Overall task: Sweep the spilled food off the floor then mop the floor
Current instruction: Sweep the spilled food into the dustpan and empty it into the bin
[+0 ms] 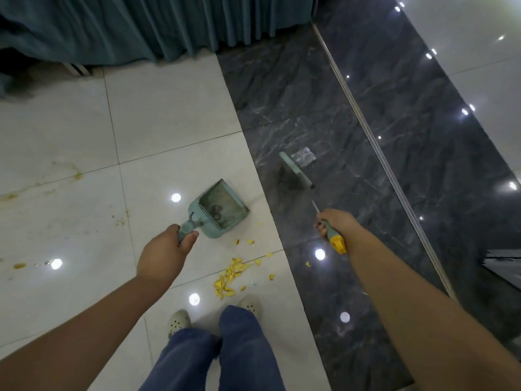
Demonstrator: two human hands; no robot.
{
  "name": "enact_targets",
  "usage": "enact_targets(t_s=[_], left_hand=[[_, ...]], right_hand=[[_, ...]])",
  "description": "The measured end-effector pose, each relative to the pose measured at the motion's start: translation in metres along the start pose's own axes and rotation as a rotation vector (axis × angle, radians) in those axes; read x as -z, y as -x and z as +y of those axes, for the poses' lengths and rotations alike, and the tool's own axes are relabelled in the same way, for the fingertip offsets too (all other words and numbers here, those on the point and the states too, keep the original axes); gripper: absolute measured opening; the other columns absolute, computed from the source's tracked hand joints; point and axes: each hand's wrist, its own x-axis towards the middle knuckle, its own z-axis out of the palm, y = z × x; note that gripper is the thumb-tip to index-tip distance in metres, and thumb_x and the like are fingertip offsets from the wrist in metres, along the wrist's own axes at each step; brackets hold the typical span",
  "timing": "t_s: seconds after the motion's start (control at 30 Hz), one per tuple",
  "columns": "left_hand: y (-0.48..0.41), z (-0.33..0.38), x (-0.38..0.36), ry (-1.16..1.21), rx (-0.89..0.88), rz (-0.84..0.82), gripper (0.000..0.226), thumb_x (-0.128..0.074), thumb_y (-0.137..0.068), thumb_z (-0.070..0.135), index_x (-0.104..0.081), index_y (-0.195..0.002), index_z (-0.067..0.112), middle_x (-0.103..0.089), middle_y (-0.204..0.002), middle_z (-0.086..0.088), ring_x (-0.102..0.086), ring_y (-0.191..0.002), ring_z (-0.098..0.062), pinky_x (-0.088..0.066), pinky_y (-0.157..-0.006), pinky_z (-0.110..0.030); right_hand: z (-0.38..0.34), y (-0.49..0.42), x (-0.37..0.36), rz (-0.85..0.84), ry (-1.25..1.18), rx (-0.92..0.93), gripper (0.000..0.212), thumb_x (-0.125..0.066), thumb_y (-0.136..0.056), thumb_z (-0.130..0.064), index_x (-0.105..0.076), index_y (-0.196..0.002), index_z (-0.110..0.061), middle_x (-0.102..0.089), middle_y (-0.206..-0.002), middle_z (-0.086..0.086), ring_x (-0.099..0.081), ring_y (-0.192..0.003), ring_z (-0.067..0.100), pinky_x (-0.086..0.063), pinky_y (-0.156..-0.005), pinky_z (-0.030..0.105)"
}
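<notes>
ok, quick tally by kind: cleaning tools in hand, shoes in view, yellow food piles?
Dustpan, in left hand: 1
Broom, in right hand: 1
Shoes: 2
Main yellow food pile, with loose bits scattered around it: 1
Total: 5

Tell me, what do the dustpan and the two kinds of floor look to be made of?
Dustpan: likely moulded plastic, matte pale green, with moulded comb teeth. Light floor: glossy ceramic-looking tiles with grout lines, reflecting lamps. Dark strip: polished, white-veined stone, perhaps marble or an imitation.

Yellow food bits [229,277] scattered, unswept
</notes>
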Motion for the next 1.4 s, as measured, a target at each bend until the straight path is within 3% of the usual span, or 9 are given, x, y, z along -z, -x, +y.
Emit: enact_targets(t_s=[0.23, 0.33, 0.43, 0.5, 0.73, 0.87, 0.93, 1.2, 1.4], left_hand=[[-0.027, 0.023, -0.008, 0.022, 0.000, 0.032, 0.035, -0.046, -0.094, 0.044, -0.045, -0.080, 0.011, -0.053, -0.065, -0.004, -0.052, -0.065, -0.026, -0.036, -0.056, -0.032], [-0.035, 0.025, -0.014, 0.032, -0.015, 0.051, 0.036, -0.048, -0.093, 0.043, -0.045, -0.078, 0.011, -0.050, -0.062, -0.003, -0.052, -0.063, -0.027, -0.036, -0.055, -0.032], [-0.040, 0.025, -0.016, 0.028, -0.031, 0.053, 0.037, -0.047, -0.093, 0.044, -0.044, -0.078, 0.011, -0.050, -0.061, -0.003, -0.052, -0.061, -0.027, -0.040, -0.057, -0.034], [-0.041, 0.023, -0.017, 0.026, -0.038, 0.053, 0.037, -0.047, -0.093, 0.045, -0.044, -0.078, 0.011, -0.050, -0.060, -0.003, -0.052, -0.061, -0.028, -0.042, -0.058, -0.035], [-0.035, -0.004, -0.010, 0.065, -0.022, 0.061, 0.037, -0.048, -0.094, 0.041, -0.047, -0.078, 0.007, -0.053, -0.064, -0.008, -0.052, -0.063, -0.030, -0.040, -0.058, -0.036], [-0.024, -0.031, -0.003, 0.070, -0.021, 0.049, 0.036, -0.046, -0.094, 0.040, -0.048, -0.080, 0.007, -0.053, -0.064, -0.008, -0.051, -0.062, -0.028, -0.035, -0.054, -0.032], [-0.015, -0.049, 0.000, 0.070, -0.023, 0.041, 0.036, -0.046, -0.095, 0.040, -0.048, -0.080, 0.007, -0.052, -0.063, -0.008, -0.050, -0.061, -0.027, -0.033, -0.053, -0.032], [0.024, -0.119, 0.019, 0.031, -0.068, -0.004, 0.037, -0.045, -0.096, 0.039, -0.047, -0.080, 0.005, -0.049, -0.062, -0.004, -0.044, -0.057, -0.021, -0.027, -0.048, -0.029], [0.047, -0.171, 0.026, 0.028, -0.104, -0.017, 0.040, -0.044, -0.096, 0.040, -0.048, -0.078, 0.004, -0.050, -0.061, -0.007, -0.047, -0.057, -0.024, -0.030, -0.048, -0.029]], right_hand=[[-0.067, -0.080, -0.002, 0.086, 0.104, 0.043, 0.026, -0.039, -0.099, -0.001, -0.037, -0.073, 0.000, -0.045, -0.072, 0.019, -0.040, -0.028, 0.014, -0.031, -0.025, 0.011], [-0.072, -0.096, 0.000, 0.126, 0.198, 0.055, 0.025, -0.043, -0.098, 0.000, -0.039, -0.073, 0.001, -0.046, -0.072, 0.022, -0.041, -0.019, 0.010, -0.033, -0.025, 0.012], [-0.061, -0.097, 0.000, 0.143, 0.289, 0.041, 0.023, -0.044, -0.096, 0.003, -0.043, -0.073, 0.002, -0.047, -0.069, 0.021, -0.047, -0.030, 0.017, -0.035, -0.027, 0.012], [-0.048, -0.090, -0.001, 0.140, 0.373, 0.015, 0.020, -0.043, -0.095, 0.004, -0.044, -0.075, 0.001, -0.046, -0.065, 0.017, -0.043, -0.044, 0.021, -0.034, -0.027, 0.012], [0.016, -0.041, 0.000, 0.091, 0.418, -0.060, 0.024, -0.042, -0.093, 0.006, -0.045, -0.072, -0.004, -0.043, -0.060, 0.011, -0.037, -0.048, 0.018, -0.034, -0.030, 0.014], [0.058, 0.002, -0.012, 0.091, 0.410, -0.089, 0.010, -0.045, -0.094, 0.004, -0.053, -0.098, -0.002, -0.043, -0.063, 0.011, -0.039, -0.049, 0.018, -0.034, -0.031, 0.013], [0.081, 0.025, -0.021, 0.089, 0.408, -0.096, 0.017, -0.047, -0.094, 0.003, -0.054, -0.109, -0.003, -0.043, -0.064, 0.011, -0.041, -0.050, 0.017, -0.035, -0.031, 0.013], [0.189, 0.097, -0.067, 0.089, 0.342, -0.234, 0.016, -0.047, -0.093, 0.000, -0.048, -0.079, -0.008, -0.044, -0.065, 0.011, -0.040, -0.047, 0.015, -0.035, -0.034, 0.015], [0.255, 0.149, -0.085, 0.076, 0.291, -0.322, 0.012, -0.051, -0.094, -0.011, -0.057, -0.105, -0.009, -0.054, -0.066, 0.011, -0.044, -0.049, 0.013, -0.042, -0.041, 0.020]])
